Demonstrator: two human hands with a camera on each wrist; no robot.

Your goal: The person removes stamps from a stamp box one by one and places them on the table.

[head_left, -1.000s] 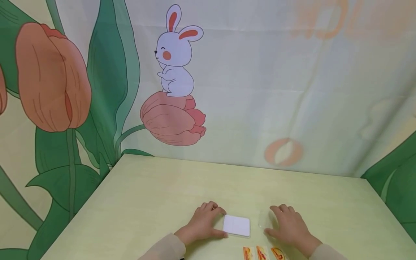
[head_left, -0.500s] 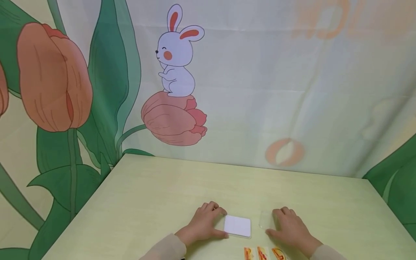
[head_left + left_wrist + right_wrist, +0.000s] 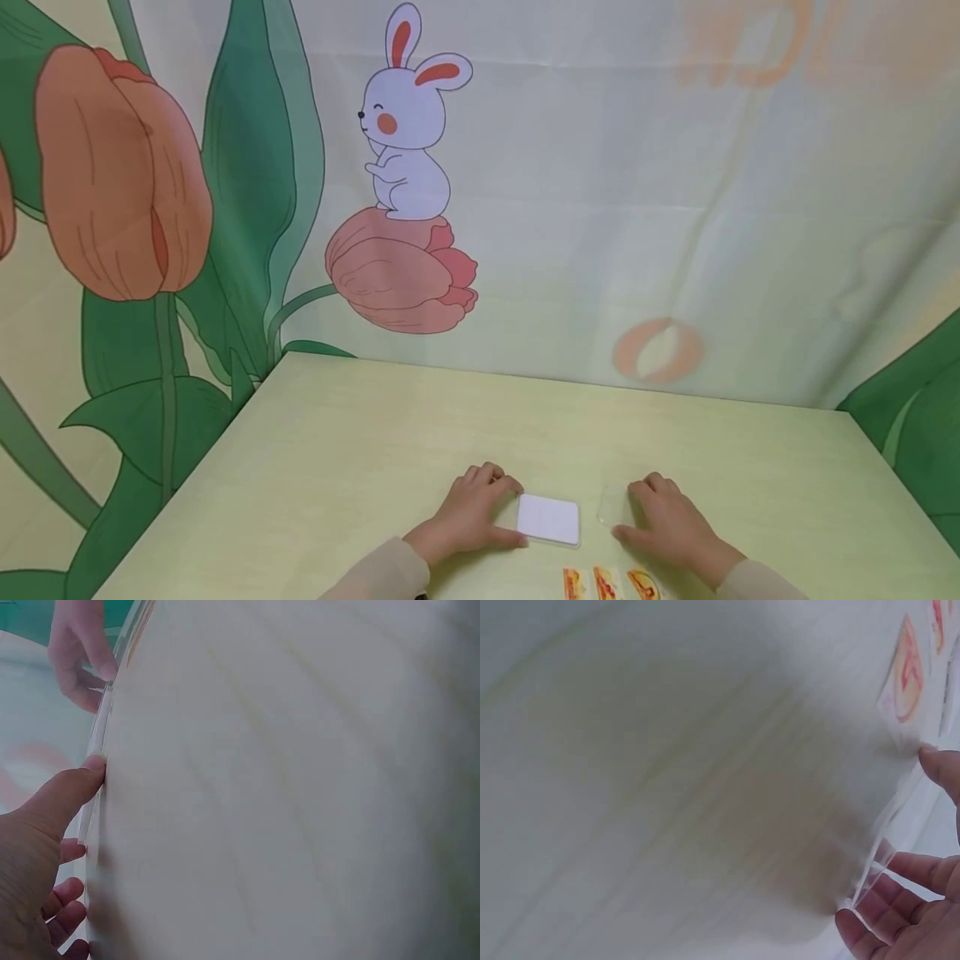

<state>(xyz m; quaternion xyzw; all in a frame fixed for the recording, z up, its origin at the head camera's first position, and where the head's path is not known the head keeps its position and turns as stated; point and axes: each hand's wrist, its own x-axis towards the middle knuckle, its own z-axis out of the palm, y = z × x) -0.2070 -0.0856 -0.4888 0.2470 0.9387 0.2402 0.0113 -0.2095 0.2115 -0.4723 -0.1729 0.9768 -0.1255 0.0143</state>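
A white rectangular stack in a clear case [image 3: 548,519] lies flat on the table. My left hand [image 3: 476,512] holds its left side, thumb at the near corner and index finger at the far one; the left wrist view shows the thumb on the thin edge of the case. To the right, a small gap away, is a clear plastic lid [image 3: 612,507]. My right hand [image 3: 671,521] grips this lid, its thumb at the near edge and fingers at the far edge. In the right wrist view the fingers show through the transparent lid [image 3: 870,874].
Several small cards with orange and red pictures, among them one on the right [image 3: 643,585], lie in a row at the bottom of the head view. Behind the pale green table [image 3: 360,433] hangs a cloth [image 3: 570,208] printed with tulips and a rabbit.
Over the last second my right hand has shifted very slightly to the right, away from the white stack. The left hand keeps its place on the case.
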